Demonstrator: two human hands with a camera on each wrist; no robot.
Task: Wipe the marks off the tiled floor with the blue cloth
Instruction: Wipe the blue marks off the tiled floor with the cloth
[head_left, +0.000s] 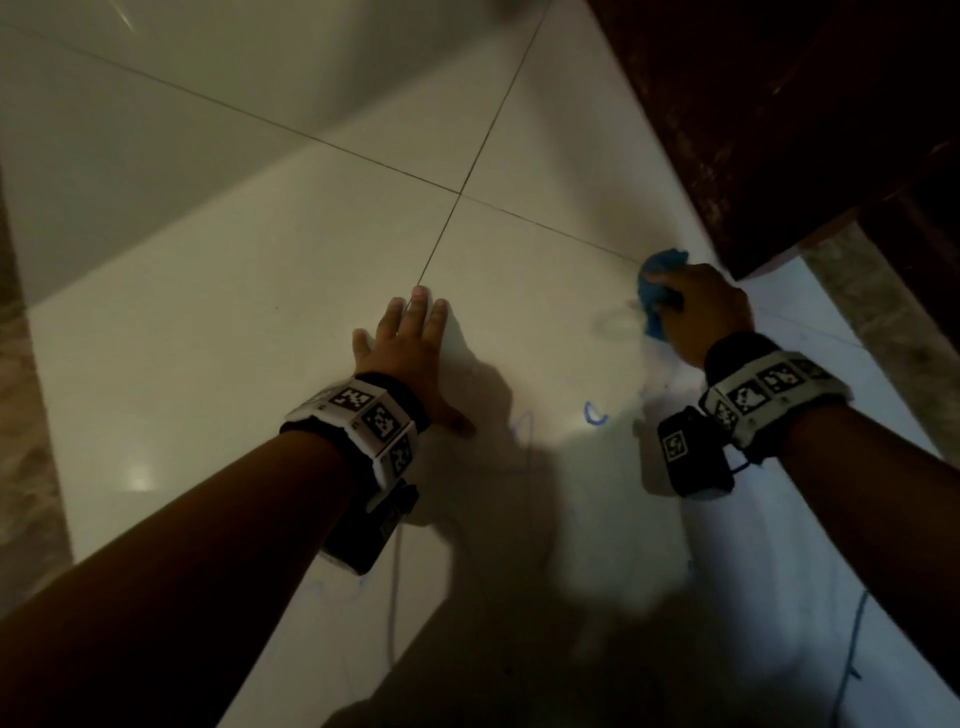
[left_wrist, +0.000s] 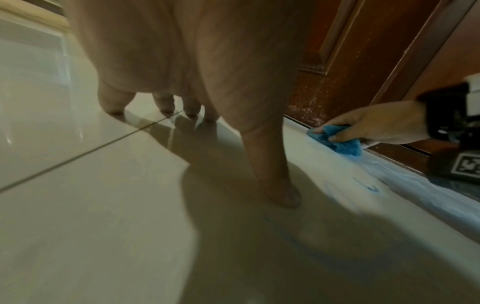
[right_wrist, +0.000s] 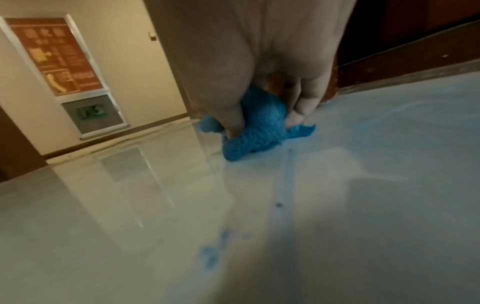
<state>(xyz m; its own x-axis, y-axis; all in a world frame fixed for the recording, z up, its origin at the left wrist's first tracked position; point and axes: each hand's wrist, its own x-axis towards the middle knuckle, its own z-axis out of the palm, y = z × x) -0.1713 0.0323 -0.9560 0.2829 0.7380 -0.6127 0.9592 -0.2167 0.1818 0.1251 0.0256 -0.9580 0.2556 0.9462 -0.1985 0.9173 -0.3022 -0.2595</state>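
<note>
My right hand (head_left: 701, 312) grips a crumpled blue cloth (head_left: 655, 291) and presses it onto the glossy white tiled floor (head_left: 291, 291) close to a dark wooden door. In the right wrist view the cloth (right_wrist: 255, 131) bulges out between thumb and fingers. My left hand (head_left: 410, 353) lies flat on the tile with fingers spread, fingertips (left_wrist: 166, 107) touching near a grout line. Blue pen marks (head_left: 595, 415) sit between the two hands, and smeared blue marks (right_wrist: 210, 253) trail behind the cloth. Another blue mark (left_wrist: 371, 188) shows beside the door's edge.
A dark brown wooden door (head_left: 779, 104) and its sill (left_wrist: 389, 152) border the floor on the right. Grout lines cross at a tile corner (head_left: 460, 193) ahead. A red wall sign (right_wrist: 55, 55) over a grey box stands on a far cream wall.
</note>
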